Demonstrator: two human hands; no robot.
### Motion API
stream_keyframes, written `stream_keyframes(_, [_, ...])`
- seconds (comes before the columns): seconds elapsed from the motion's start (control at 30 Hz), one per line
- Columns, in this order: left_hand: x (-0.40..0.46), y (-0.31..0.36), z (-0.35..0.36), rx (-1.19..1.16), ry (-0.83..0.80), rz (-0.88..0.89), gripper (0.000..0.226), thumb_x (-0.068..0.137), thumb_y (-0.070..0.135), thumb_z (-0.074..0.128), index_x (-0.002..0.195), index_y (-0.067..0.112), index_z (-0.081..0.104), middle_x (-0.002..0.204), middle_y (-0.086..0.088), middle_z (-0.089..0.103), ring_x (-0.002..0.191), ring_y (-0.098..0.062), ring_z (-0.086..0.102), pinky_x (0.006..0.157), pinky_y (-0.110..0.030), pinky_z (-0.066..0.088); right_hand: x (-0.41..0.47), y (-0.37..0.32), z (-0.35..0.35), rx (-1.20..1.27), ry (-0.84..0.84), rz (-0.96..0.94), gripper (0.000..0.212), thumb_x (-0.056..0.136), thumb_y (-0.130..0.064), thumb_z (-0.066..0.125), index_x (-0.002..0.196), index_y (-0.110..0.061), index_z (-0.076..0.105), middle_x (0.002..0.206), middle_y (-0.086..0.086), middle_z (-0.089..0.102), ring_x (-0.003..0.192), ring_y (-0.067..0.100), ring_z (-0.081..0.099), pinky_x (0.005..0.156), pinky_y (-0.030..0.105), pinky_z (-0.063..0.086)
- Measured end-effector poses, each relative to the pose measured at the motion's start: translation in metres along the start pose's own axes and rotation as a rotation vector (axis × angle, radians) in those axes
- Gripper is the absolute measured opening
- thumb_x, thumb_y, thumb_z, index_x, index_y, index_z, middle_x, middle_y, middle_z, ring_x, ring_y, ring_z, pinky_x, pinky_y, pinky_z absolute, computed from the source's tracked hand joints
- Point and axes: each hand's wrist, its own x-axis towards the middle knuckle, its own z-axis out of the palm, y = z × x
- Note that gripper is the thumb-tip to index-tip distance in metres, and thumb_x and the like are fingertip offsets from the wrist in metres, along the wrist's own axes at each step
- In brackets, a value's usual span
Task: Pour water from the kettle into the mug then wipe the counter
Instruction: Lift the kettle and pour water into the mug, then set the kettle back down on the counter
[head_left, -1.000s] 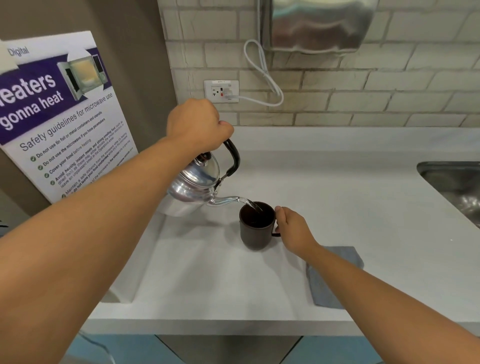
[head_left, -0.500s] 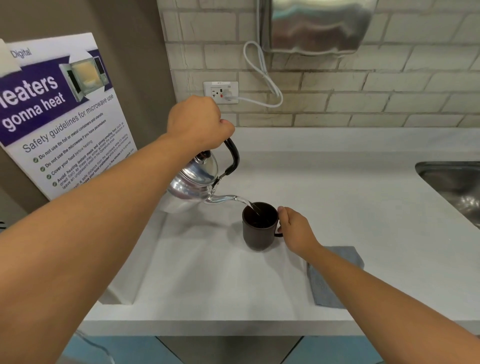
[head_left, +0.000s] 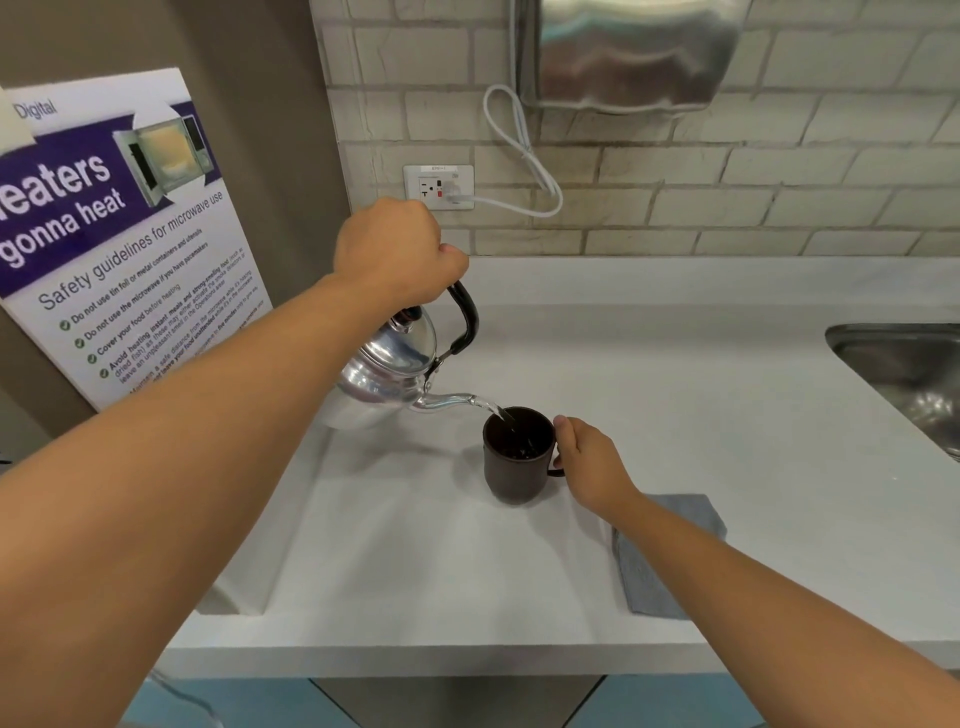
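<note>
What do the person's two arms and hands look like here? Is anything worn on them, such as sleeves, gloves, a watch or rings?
Both forearms are bare as far as the picture shows them; no sleeve comes into view. The left hand and the right hand wear no gloves. No watch, bracelet or ring is visible on either wrist or on the fingers that show.

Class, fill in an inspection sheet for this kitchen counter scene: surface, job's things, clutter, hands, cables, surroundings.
Surface: white counter, no spill seen.
Job's things: steel kettle tilted, water streaming into dark mug; grey cloth lies flat beside it.
Clutter: nothing seen.
Hands: left hand grips kettle handle; right hand holds mug handle.
Cables: white cord plugged into wall socket.
Surroundings: sink, microwave poster, brick wall.
</note>
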Motion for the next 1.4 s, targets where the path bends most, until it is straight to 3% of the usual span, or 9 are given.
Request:
stream_keyframes(0.3, [-0.005, -0.004, 0.006, -0.146, 0.006, -0.062, 0.039, 0.071, 0.021, 0.055, 0.041, 0.012, 0.033, 0.041, 0.0, 0.025, 0.044, -0.019, 0.027, 0.046, -0.024, 0.025, -0.002, -0.003, 0.0, 0.029, 0.01, 0.025, 0.052, 0.1, -0.033, 0.028, 0.085, 0.011, 0.051, 0.072, 0.015, 0.054, 0.087, 0.043, 0.061, 0.065, 0.034, 0.04])
stream_keyframes(0.4, [-0.005, -0.007, 0.006, -0.194, 0.005, -0.086, 0.041, 0.07, 0.021, 0.056, 0.04, 0.013, 0.031, 0.041, 0.0, 0.024, 0.044, -0.02, 0.026, 0.049, -0.026, 0.028, -0.004, -0.005, 0.001, 0.04, 0.03, 0.026, 0.053, 0.101, -0.033, 0.028, 0.087, 0.011, 0.053, 0.08, 0.029, 0.06, 0.088, 0.043, 0.062, 0.07, 0.039, 0.045])
stream_keyframes(0.5, [-0.005, -0.01, 0.008, -0.233, -0.002, -0.109, 0.041, 0.07, 0.022, 0.057, 0.04, 0.013, 0.031, 0.041, 0.001, 0.024, 0.045, -0.019, 0.026, 0.047, -0.026, 0.026, -0.005, -0.007, 0.0, 0.042, 0.04, 0.026, 0.053, 0.101, -0.033, 0.027, 0.087, 0.011, 0.053, 0.089, 0.032, 0.063, 0.088, 0.043, 0.062, 0.072, 0.041, 0.047])
stream_keyframes(0.8, [-0.008, -0.03, 0.014, -0.441, 0.007, -0.306, 0.047, 0.071, 0.026, 0.061, 0.041, 0.017, 0.026, 0.039, 0.005, 0.022, 0.042, -0.015, 0.022, 0.046, -0.025, 0.019, -0.009, -0.009, 0.003, 0.05, 0.078, 0.045, 0.052, 0.101, -0.033, 0.029, 0.083, 0.009, 0.054, 0.086, 0.027, 0.064, 0.084, 0.039, 0.064, 0.075, 0.042, 0.049])
stream_keyframes(0.9, [-0.01, -0.037, 0.017, -0.504, -0.003, -0.407, 0.047, 0.07, 0.026, 0.061, 0.039, 0.018, 0.026, 0.027, 0.008, 0.02, 0.034, -0.011, 0.02, 0.045, -0.024, 0.019, -0.008, -0.007, 0.004, 0.09, 0.081, 0.066, 0.051, 0.1, -0.034, 0.031, 0.083, 0.008, 0.055, 0.084, 0.025, 0.066, 0.081, 0.035, 0.065, 0.075, 0.041, 0.05])
stream_keyframes(1.0, [-0.009, -0.043, 0.019, -0.554, 0.014, -0.469, 0.048, 0.07, 0.027, 0.061, 0.038, 0.019, 0.026, 0.026, 0.008, 0.018, 0.033, -0.01, 0.02, 0.045, -0.024, 0.02, -0.002, -0.005, -0.001, 0.179, 0.039, 0.154, 0.043, 0.097, -0.032, 0.039, 0.071, 0.0, 0.052, 0.071, 0.017, 0.063, 0.073, 0.029, 0.063, 0.067, 0.033, 0.048])
stream_keyframes(1.13, [-0.003, -0.052, 0.02, -0.612, 0.089, -0.554, 0.044, 0.069, 0.029, 0.061, 0.039, 0.018, 0.031, 0.032, 0.009, 0.023, 0.036, -0.015, 0.024, 0.046, -0.024, 0.022, 0.01, -0.009, -0.013, 0.277, -0.06, 0.273, 0.03, 0.091, -0.025, 0.052, 0.067, -0.008, 0.056, 0.065, 0.006, 0.062, 0.066, 0.022, 0.058, 0.073, 0.039, 0.048])
stream_keyframes(1.27, [0.007, -0.057, 0.026, -0.633, 0.138, -0.596, 0.046, 0.069, 0.029, 0.06, 0.038, 0.019, 0.028, 0.025, 0.007, 0.02, 0.037, -0.017, 0.022, 0.045, -0.024, 0.02, 0.036, -0.041, -0.032, 0.221, 0.093, 0.177, 0.027, 0.088, -0.027, 0.055, 0.068, -0.01, 0.06, 0.075, 0.008, 0.063, 0.072, 0.022, 0.057, 0.063, 0.031, 0.042])
stream_keyframes(1.4, [0.018, -0.06, 0.044, -0.649, 0.145, -0.594, 0.048, 0.072, 0.027, 0.06, 0.037, 0.02, 0.027, 0.022, 0.007, 0.019, 0.029, -0.011, 0.021, 0.042, -0.023, 0.019, 0.074, -0.105, -0.04, 0.303, 0.094, -0.033, 0.025, 0.089, -0.03, 0.055, 0.083, -0.009, 0.066, 0.085, 0.0, 0.067, 0.078, 0.016, 0.059, 0.07, 0.028, 0.045])
